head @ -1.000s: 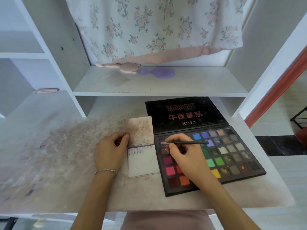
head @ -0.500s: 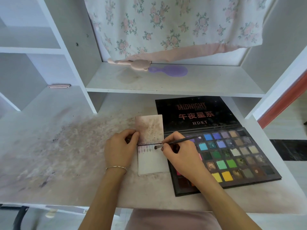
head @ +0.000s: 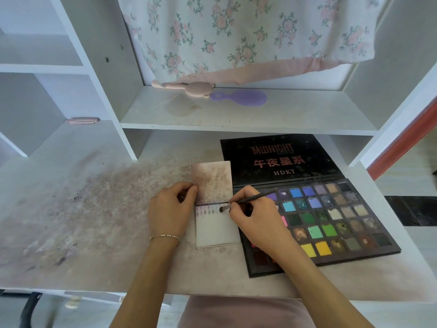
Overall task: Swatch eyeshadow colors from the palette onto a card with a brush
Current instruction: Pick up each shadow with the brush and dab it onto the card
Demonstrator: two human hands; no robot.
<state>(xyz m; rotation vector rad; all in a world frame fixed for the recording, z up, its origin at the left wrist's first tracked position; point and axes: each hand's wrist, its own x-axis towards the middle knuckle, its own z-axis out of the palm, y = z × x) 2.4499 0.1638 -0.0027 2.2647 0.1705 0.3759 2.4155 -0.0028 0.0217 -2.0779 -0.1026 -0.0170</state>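
A stained white desk (head: 99, 209) under a shelf carries the card (head: 216, 229) beside the palette (head: 331, 221), near the front edge. The brush (head: 248, 200) is pinched in the right hand (head: 257, 216), its long axis running leftward, bristles touching the card's top row of swatches. The card's left edge is pinned by the left hand (head: 170, 209), fingers curled at the fold.

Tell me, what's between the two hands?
The card lies between the left hand and right hand, with the brush tip touching its top edge, in the head view.
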